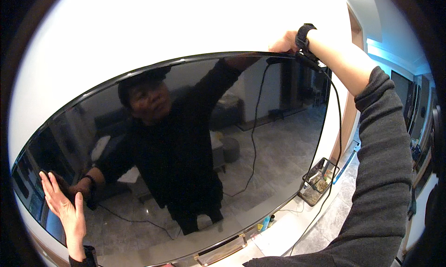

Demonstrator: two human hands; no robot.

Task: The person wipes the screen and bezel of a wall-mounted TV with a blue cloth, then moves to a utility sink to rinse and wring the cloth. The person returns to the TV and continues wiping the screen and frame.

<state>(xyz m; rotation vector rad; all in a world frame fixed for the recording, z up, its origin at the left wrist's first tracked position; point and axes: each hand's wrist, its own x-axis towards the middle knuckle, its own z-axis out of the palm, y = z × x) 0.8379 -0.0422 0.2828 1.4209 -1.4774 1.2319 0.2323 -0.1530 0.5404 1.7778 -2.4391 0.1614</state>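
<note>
A large flat-screen television [188, 141] with a glossy black screen fills the middle of the view against a white wall. My left hand [62, 200] lies with fingers apart at the screen's lower left part, palm towards the glass. Over the top edge near the upper right corner reaches my right hand [284, 42], its fingertips hidden or washed out by glare. A black band with a device [305, 40] is strapped around the right wrist, and a black cable [339, 117] hangs from it. The screen mirrors a person in dark clothes.
Below the screen runs a white surface [278, 232] with small bottles [266, 223] and a metal-framed tray [221, 250]. A black wire-handled container [318, 183] stands by the lower right corner. A wood-coloured door frame [346, 124] and tiled floor [343, 204] are at right.
</note>
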